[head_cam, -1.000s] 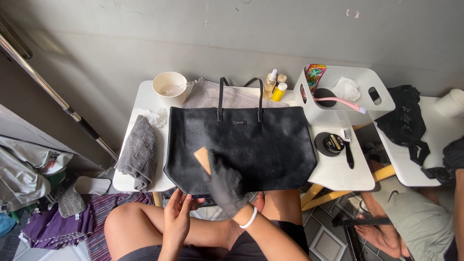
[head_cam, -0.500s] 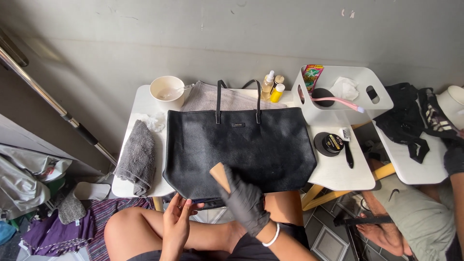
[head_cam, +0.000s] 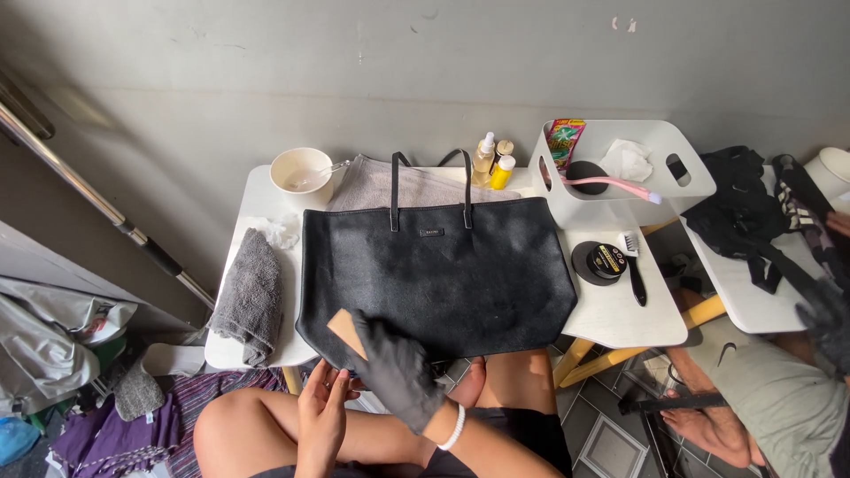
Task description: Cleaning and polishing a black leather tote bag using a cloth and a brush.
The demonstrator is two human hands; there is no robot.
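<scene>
A: Where does your right hand [head_cam: 396, 372] sit?
B: Gloved, it grips a tan pad [head_cam: 346, 332] on the black bag's [head_cam: 438, 274] near left corner, the bag's long axis along the surface [head_cam: 611, 310].
A: And your left hand [head_cam: 320, 418]?
B: Bare, loosely open, just below the near edge, beside the bag.

A plain grey wall [head_cam: 372, 80], scuffed in places, fills the far side of the scene, brighter toward the right where daylight falls. A metal rail [head_cam: 97, 199] runs diagonally down the left. Against the wall stands a small white table [head_cam: 620, 310] on yellow wooden legs [head_cam: 584, 358]; a second white table [head_cam: 744, 292] stands to its right. The floor [head_cam: 620, 443] near right is dark grey tile with pale grout. Near left, crumpled cloth lies heaped, grey [head_cam: 53, 345] and purple [head_cam: 150, 434].
</scene>
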